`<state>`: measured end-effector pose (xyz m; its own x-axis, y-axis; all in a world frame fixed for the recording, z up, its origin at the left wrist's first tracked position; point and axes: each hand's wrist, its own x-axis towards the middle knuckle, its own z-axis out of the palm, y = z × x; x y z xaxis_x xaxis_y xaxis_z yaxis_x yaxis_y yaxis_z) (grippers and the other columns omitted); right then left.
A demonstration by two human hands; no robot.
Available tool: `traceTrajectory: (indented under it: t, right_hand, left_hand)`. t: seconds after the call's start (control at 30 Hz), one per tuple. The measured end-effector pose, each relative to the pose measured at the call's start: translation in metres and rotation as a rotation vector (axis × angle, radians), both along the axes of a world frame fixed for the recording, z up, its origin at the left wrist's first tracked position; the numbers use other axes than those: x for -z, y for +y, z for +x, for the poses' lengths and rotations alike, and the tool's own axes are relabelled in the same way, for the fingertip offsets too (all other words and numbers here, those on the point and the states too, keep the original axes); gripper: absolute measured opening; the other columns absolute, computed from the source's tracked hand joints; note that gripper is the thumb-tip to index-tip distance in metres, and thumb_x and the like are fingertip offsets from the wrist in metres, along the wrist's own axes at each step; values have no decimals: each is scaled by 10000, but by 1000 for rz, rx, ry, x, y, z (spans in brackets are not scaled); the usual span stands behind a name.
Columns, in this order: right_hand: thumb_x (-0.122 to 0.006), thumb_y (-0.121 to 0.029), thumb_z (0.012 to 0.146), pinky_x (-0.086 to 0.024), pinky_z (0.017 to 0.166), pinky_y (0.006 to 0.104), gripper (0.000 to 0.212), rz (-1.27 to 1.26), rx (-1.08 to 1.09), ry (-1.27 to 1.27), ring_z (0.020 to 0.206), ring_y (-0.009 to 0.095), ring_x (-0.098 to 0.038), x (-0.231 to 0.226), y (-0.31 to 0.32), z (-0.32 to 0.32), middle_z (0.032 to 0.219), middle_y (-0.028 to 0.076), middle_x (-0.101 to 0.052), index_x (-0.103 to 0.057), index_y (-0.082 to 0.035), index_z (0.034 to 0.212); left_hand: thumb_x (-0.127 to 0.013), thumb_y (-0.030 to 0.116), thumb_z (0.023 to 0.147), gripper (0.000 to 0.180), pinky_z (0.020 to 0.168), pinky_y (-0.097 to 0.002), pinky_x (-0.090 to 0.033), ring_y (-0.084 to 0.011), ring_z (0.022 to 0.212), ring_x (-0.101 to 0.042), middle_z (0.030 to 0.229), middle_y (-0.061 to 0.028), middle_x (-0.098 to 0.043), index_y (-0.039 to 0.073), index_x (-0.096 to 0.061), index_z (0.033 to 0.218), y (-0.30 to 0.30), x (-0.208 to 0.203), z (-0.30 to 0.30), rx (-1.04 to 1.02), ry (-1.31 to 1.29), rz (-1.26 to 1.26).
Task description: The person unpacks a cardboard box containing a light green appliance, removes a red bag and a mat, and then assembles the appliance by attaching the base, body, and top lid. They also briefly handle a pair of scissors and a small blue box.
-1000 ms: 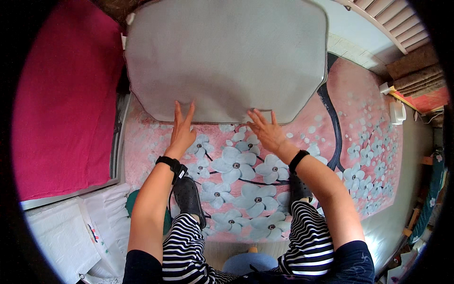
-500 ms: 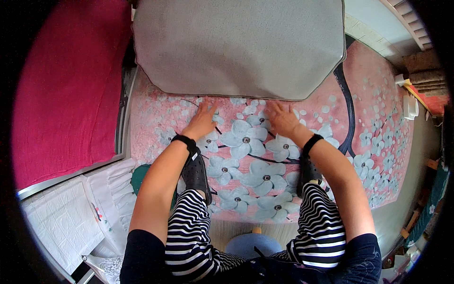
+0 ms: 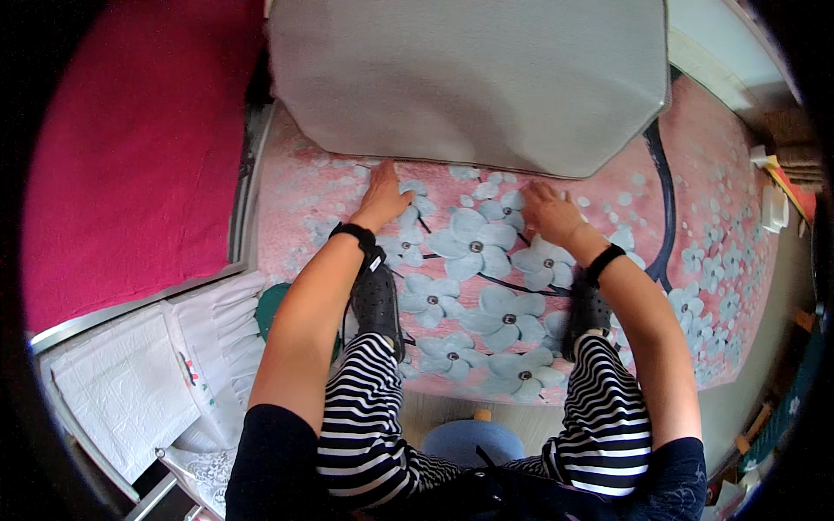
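A large grey fabric mat (image 3: 469, 82) with a thin dark edging and cut-off corners lies ahead of me. Under it spreads a pink floor rug (image 3: 295, 208) printed with pale blue flowers. My left hand (image 3: 380, 198) points forward, fingers stretched close together and thumb out, its tips at the mat's near edge. Whether they touch or reach under it I cannot tell. My right hand (image 3: 552, 213) is low over the rug just short of that edge, fingers spread and slightly bent. Neither hand shows anything held.
A magenta cloth (image 3: 139, 165) covers a surface on the left, with a white quilted cover (image 3: 126, 386) nearer me. Behind my feet stands a blue round stool (image 3: 473, 441). A small white box (image 3: 773, 208) and brown stacked items (image 3: 795, 148) line the right side.
The view has shifted, so the scene sits farther right. My left fingers have come together and reach the mat's edge; my right hand has stayed just short of it.
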<state>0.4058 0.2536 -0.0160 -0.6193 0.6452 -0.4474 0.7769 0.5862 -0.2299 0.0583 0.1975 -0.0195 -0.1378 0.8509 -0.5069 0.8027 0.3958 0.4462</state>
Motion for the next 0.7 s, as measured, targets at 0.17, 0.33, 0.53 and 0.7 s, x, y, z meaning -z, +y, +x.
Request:
traceTrajectory:
  t: [0.17, 0.33, 0.53, 0.7]
  right_hand:
    - [-638, -267, 752, -374, 986, 479, 684, -102, 140, 141, 1214, 343, -422, -5, 22, -12, 1305, 152, -439, -356, -82, 1348]
    - [-656, -237, 742, -428, 919, 447, 535, -67, 62, 123, 1177, 324, -455, 15, 16, 1, 1277, 136, -475, -473, -109, 1228]
    - [-640, -285, 756, -380, 954, 586, 628, 7, 62, 24, 1319, 340, -289, 6, 3, 15, 1405, 124, -352, -415, -106, 1314]
    - [-653, -203, 728, -445, 928, 459, 569, 63, 96, 245, 1246, 363, -384, 14, -10, 55, 1354, 149, -397, -463, -92, 1253]
  left_hand:
    - [-677, 304, 747, 893, 1095, -423, -243, -458, 1334, -200, 1413, -330, -236, -86, -186, 1383, 15, 4, -25, -44, 54, 20]
    - [-674, 326, 743, 905, 1099, -413, -238, -406, 1361, -176, 1467, -278, -154, -43, -180, 1407, 17, 8, -14, -16, -62, -21]
    - [-662, 324, 763, 884, 1104, -363, -219, -341, 1354, -237, 1440, -273, -240, -55, -190, 1407, -15, 34, -44, -84, -61, 79]
    - [-662, 249, 782, 794, 1029, -347, -350, -339, 1248, -425, 1352, -263, -408, -69, -253, 1383, -60, 33, -68, -184, -184, 9]
